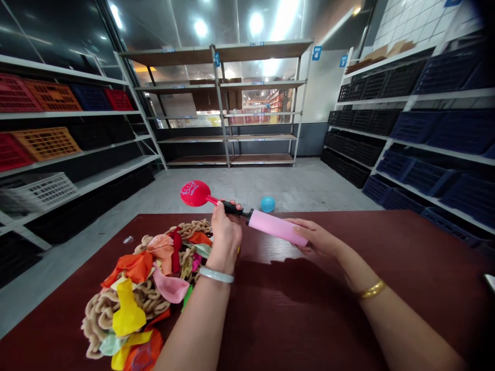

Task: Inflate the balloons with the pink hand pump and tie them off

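Observation:
A small red balloon (195, 193), partly inflated and printed with a light drawing, sits on the nozzle end of a hand balloon pump (276, 226) with a pink barrel and black handle. My left hand (226, 226) is closed around the black handle, thumb near the balloon's neck. Round the far end of the pink barrel my right hand (315, 238) is wrapped. The pump is held above the table, tilted down to the right. Left of my left arm lies a heap of flat balloons, among them a yellow balloon (128, 309) and a pink balloon (170, 285), on thick beige rope (96, 319).
The dark red table (309, 319) spans the front. A blue balloon (267, 204) is on the floor beyond its far edge. Metal shelves (228, 139) stand at the back; racks with plastic crates, such as an orange crate (48, 143) and blue crates (429, 178), line both sides.

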`<state>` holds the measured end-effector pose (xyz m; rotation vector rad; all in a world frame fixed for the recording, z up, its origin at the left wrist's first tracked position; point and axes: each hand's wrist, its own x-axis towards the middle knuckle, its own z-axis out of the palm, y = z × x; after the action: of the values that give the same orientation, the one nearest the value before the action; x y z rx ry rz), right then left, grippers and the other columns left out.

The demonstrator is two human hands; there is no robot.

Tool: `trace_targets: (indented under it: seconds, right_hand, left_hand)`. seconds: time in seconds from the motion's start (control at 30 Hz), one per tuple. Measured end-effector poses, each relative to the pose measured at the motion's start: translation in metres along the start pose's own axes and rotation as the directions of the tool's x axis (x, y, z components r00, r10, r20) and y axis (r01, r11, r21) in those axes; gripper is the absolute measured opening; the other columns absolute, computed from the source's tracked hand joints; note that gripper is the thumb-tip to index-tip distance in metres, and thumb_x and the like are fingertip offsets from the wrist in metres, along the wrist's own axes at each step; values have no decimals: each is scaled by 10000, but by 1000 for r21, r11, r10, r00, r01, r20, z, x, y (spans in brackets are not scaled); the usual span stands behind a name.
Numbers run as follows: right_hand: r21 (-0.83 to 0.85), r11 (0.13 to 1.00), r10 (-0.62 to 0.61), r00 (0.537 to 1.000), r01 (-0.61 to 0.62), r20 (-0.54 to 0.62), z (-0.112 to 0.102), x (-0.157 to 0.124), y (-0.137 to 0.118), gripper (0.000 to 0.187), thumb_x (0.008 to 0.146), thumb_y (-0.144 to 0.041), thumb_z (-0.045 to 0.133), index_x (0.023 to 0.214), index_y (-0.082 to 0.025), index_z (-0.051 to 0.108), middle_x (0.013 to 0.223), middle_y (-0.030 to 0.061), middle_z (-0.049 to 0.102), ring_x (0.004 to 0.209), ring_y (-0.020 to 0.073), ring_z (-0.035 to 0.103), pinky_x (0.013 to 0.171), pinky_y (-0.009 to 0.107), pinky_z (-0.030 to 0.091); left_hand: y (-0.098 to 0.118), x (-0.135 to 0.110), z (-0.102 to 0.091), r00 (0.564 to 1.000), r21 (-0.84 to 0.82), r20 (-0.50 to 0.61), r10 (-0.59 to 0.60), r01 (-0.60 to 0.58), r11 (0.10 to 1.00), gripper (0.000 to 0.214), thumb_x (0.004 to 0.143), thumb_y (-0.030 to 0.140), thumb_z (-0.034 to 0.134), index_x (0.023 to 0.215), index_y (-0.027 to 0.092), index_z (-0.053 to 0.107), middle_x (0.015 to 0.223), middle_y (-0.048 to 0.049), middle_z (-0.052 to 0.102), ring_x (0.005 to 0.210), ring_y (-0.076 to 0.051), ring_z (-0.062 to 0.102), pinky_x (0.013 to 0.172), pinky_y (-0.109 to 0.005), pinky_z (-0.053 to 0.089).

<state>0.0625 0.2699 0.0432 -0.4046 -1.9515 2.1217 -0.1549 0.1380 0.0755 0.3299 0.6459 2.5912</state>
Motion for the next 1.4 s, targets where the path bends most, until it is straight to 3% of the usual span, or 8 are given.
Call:
trace_targets:
  seconds: [0.2,0.5,0.67,0.83,1.07,1.2,1.3,1.4]
  right_hand:
    - [19,998,-62,997,61,43,15,7,5,596,900,-441,611,1432,-203,485,694,-9,579,448,71,444,395,200,367]
    - [107,993,45,999,-48,25,-45,-14,5,601,848,-391,667,1387,-159,535,712,36,605,510,99,469,373,178,330]
    - [98,990,102,994,-98,-31,-63,-18,3,664,835,-443,658,1409,-149,498,656,25,597,425,64,362,361,171,232]
    - [89,993,77,997,-76,-6,-41,-13,-5,610,839,-438,667,1369,-164,541,625,-5,553,429,65,379,364,169,226]
    - [87,996,23,994,-32,103,-1,-3,-4,642,894,-443,625,1469,-226,436,655,-11,569,431,70,408,371,176,294]
    - [111,993,39,995,-49,89,-9,-5,1,640,889,-427,636,1465,-220,447,696,9,582,480,82,448,381,175,321]
    - [110,991,75,996,-79,44,-32,-12,1,633,862,-415,662,1430,-191,495,744,37,598,517,96,484,367,169,304]
    - [91,987,131,991,-132,23,-56,-21,0,674,839,-424,677,1437,-181,483,690,24,581,456,82,428,346,170,266]
  left_hand:
    - [-2,-10,9,999,39,53,0,-2,999,122,868,292,590,859,201,510,695,-4,579,593,-138,553,762,-380,487]
    - [45,9,4,985,107,-50,163,-157,982,53,907,253,479,879,212,496,700,2,589,574,-141,566,823,-459,508]
    - [41,8,5,977,123,9,214,-214,969,139,862,329,578,891,230,486,716,27,590,580,-125,565,898,-491,491]
    - [13,-2,9,993,79,-14,114,-113,990,84,889,282,530,882,223,470,698,27,585,570,-122,557,888,-455,488]
    - [-17,-25,16,997,1,74,-11,11,1000,102,889,292,556,896,217,486,720,16,568,593,-122,556,801,-385,490]
    - [-2,-14,11,999,72,26,36,-38,997,153,863,320,586,880,217,475,697,17,574,568,-130,557,787,-413,499]
    - [21,0,5,992,105,-5,127,-125,987,125,865,306,561,898,220,477,691,14,588,560,-137,568,802,-437,505]
    - [38,9,2,982,109,-8,187,-185,977,121,864,309,557,896,223,477,700,20,589,564,-127,569,849,-463,504]
